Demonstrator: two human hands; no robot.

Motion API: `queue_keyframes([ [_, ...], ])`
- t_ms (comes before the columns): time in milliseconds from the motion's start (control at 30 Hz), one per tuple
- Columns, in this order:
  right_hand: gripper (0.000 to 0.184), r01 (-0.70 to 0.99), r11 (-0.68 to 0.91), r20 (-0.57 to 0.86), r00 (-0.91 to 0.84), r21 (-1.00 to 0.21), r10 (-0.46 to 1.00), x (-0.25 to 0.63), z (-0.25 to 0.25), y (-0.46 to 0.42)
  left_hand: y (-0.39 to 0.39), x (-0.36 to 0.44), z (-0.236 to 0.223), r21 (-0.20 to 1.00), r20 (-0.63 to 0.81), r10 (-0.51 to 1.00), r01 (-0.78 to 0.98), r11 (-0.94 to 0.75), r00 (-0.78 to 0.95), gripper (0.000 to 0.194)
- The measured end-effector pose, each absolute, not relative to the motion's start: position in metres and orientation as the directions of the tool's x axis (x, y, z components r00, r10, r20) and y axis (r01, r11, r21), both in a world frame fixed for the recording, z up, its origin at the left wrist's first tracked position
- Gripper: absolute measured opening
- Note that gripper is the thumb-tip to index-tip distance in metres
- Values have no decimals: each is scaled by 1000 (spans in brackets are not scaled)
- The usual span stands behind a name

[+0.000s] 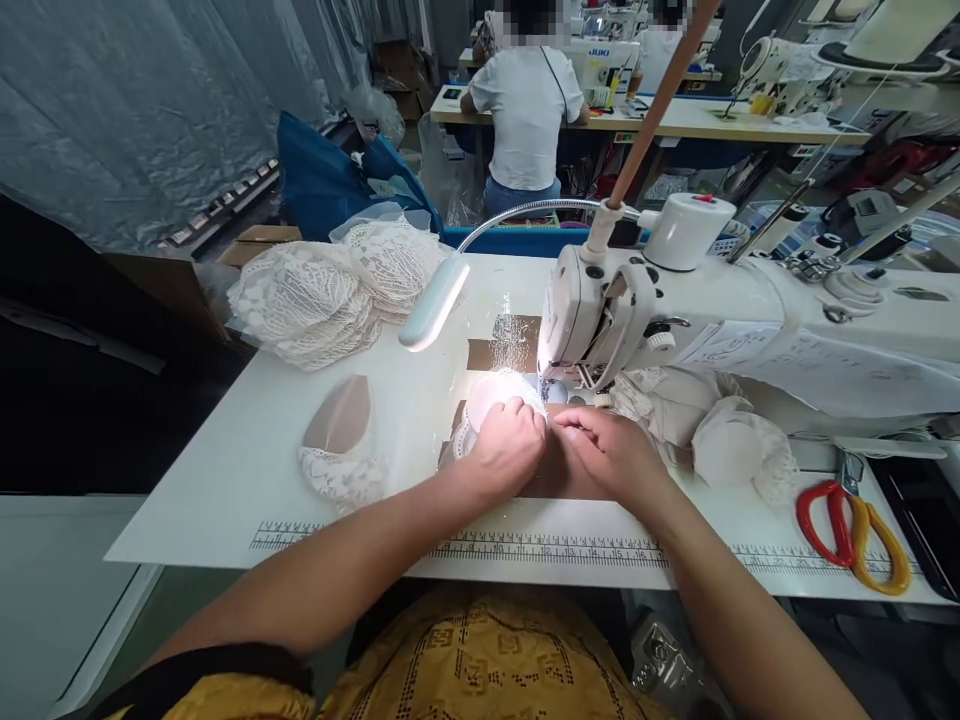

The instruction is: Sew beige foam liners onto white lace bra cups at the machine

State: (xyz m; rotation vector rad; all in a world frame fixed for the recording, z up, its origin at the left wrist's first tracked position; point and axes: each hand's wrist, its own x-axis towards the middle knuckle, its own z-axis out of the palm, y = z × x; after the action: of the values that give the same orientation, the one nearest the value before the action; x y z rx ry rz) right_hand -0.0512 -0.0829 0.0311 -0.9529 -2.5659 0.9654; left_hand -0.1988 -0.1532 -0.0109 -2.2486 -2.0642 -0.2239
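Observation:
My left hand (pixel 507 446) is closed at the front of the sewing machine (pixel 592 310), its fingers gripping a white lace bra cup (pixel 491 392) that lies under the lamp's light beside the needle. Just right of it, my right hand (pixel 609 452) has its thumb and fingers drawn together near the cup's edge. Whatever those fingertips hold is too small to make out. Another lace-trimmed cup (pixel 341 440) rests on the table to the left. More pale lace pieces (pixel 724 440) are bunched to the right, below the machine arm.
Stacked lace pieces (pixel 307 300) pile up at the back left. A lamp (pixel 435 300) reaches over the white table (pixel 217 470). Scissors (pixel 853 525) and a dark phone-like object (pixel 919 520) lie at the right. A printed ruler (pixel 540 547) runs along the front edge. A person (pixel 525 120) sits ahead.

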Motion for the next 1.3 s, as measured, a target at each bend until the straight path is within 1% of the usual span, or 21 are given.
queue_keyframes([
  [67, 28, 501, 637, 9, -782, -586, 624, -55, 22, -82, -160, -189, -8, 25, 111, 988, 993, -113, 110, 28],
  [133, 28, 491, 710, 13, -818, -505, 574, -57, 13, -84, -168, -191, 3, 49, 66, 991, 991, -122, 119, 27],
  [200, 26, 491, 775, 3, -844, -398, 536, -58, 5, -88, -173, -202, 13, 159, 44, 993, 980, -115, 110, 29],
  [300, 27, 495, 830, 3, -859, -256, 513, -59, -2, -94, -173, -222, 17, 388, 76, 988, 908, -157, 138, 30],
  [333, 28, 493, 840, 5, -862, -225, 507, -60, -3, -95, -172, -227, 14, 426, 104, 982, 886, -186, 156, 28],
  [367, 30, 494, 846, 6, -863, -201, 506, -60, -3, -95, -171, -230, 10, 435, 136, 976, 875, -213, 170, 27],
  [533, 36, 567, 814, -30, -823, -128, 568, -67, 0, -92, -162, -237, -17, 330, 245, 952, 908, -259, 183, 31],
  [667, 41, 622, 775, -37, -782, -112, 622, -72, -1, -91, -150, -243, -28, 322, 297, 936, 903, -286, 190, 34],
  [833, 44, 650, 754, -46, -759, -90, 649, -77, -3, -91, -141, -252, -31, 356, 297, 930, 879, -317, 215, 33],
  [1033, 46, 637, 767, -34, -770, -76, 637, -77, -2, -91, -139, -258, -30, 353, 320, 913, 862, -363, 254, 32],
  [1167, 47, 644, 760, -55, -765, -86, 642, -78, -3, -90, -136, -259, -29, 356, 304, 919, 865, -354, 251, 31],
  [1300, 50, 637, 764, -53, -770, -105, 636, -76, -4, -90, -133, -258, -31, 323, 282, 932, 893, -315, 227, 33],
])
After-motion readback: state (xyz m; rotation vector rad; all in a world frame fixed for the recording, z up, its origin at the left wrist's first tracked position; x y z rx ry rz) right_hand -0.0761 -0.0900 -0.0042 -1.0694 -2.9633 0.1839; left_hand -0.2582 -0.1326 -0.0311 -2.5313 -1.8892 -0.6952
